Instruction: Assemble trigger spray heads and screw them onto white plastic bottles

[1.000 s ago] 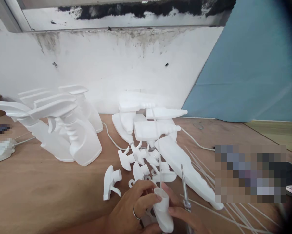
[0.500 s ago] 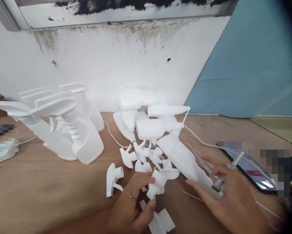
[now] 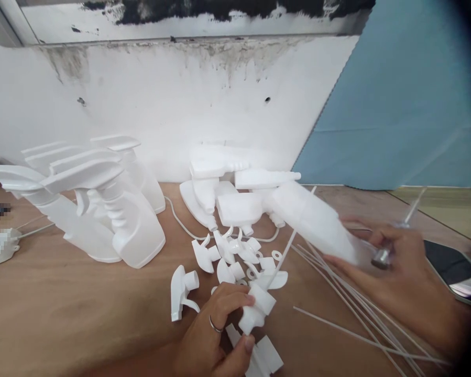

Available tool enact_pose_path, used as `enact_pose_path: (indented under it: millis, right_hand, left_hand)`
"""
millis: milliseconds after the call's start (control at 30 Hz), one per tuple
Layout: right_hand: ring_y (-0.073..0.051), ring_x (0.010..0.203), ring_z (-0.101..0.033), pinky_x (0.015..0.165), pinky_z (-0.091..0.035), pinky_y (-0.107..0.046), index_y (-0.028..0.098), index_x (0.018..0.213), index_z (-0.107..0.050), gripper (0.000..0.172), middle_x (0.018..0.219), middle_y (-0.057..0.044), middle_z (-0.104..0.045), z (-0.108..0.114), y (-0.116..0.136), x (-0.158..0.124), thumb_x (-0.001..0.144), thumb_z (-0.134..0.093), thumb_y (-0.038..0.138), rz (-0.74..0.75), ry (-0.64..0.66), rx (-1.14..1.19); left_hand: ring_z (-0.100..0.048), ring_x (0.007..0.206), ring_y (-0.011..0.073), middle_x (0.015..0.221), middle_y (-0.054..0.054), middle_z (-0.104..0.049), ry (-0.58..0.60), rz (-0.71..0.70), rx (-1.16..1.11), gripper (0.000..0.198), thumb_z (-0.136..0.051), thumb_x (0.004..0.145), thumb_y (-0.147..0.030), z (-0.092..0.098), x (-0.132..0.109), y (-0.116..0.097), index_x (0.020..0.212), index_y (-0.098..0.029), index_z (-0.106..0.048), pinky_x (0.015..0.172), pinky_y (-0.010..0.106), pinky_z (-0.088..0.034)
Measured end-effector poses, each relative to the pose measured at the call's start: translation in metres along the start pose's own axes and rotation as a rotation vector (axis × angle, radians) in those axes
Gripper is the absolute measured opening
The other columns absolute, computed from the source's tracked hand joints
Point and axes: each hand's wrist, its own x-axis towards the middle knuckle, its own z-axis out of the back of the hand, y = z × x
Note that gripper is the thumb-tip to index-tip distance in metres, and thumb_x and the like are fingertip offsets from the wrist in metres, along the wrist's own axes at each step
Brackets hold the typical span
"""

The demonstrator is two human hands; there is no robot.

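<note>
My left hand (image 3: pixel 221 332) is closed on a white trigger spray head (image 3: pixel 259 303), pinched between thumb and fingers. A thin white tube (image 3: pixel 285 254) rises from the spray head, slanting up to the right. On the right, my right hand (image 3: pixel 392 272) grips a white plastic bottle (image 3: pixel 311 217), tilted with its wide base up and to the left. A small clear and metallic object (image 3: pixel 382 256), blurred, also sits in that hand; its kind is unclear. Several loose spray heads (image 3: pixel 226 245) lie between the hands, with small white rings (image 3: pixel 276 255) among them.
Assembled spray bottles (image 3: pixel 139 225) stand at the left on the wooden table (image 3: pixel 81 309). More bottles (image 3: pixel 239 208) lie piled by the wall. Thin tubes (image 3: pixel 349 293) are spread at the right, near a phone (image 3: pixel 453 267). A white cable (image 3: pixel 180 217) runs behind.
My right hand has lifted the bottle up and to the right, off the tubes. The tube on the spray head in my left hand now shows plainly, and that head has tilted slightly.
</note>
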Motion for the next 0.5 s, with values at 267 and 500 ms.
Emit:
enact_pose_path:
  millis: [267, 500]
  right_hand:
    - [-0.02, 0.094, -0.065, 0.079, -0.055, -0.031, 0.021, 0.106, -0.054, 0.032, 0.123, -0.007, -0.064, -0.054, -0.043, 0.117, 0.079, -0.064, 0.035, 0.186, 0.346, -0.019]
    - [-0.023, 0.11, -0.06, 0.1, -0.044, -0.05, 0.013, 0.105, -0.061, 0.027, 0.118, -0.009, -0.063, -0.108, -0.044, 0.156, 0.089, -0.065, 0.034, 0.2, 0.402, 0.061]
  left_hand:
    - [-0.055, 0.11, 0.0258, 0.12, 0.016, -0.055, -0.028, -0.012, -0.004, 0.041, -0.045, 0.096, -0.028, 0.0, 0.002, -0.003, 0.136, -0.023, -0.037, 0.093, 0.04, -0.046]
    - [-0.056, 0.106, 0.0235, 0.113, 0.012, -0.055, -0.114, -0.036, 0.07, 0.04, -0.045, 0.096, -0.034, -0.003, 0.004, 0.004, 0.134, -0.023, -0.039, 0.091, 0.035, -0.048]
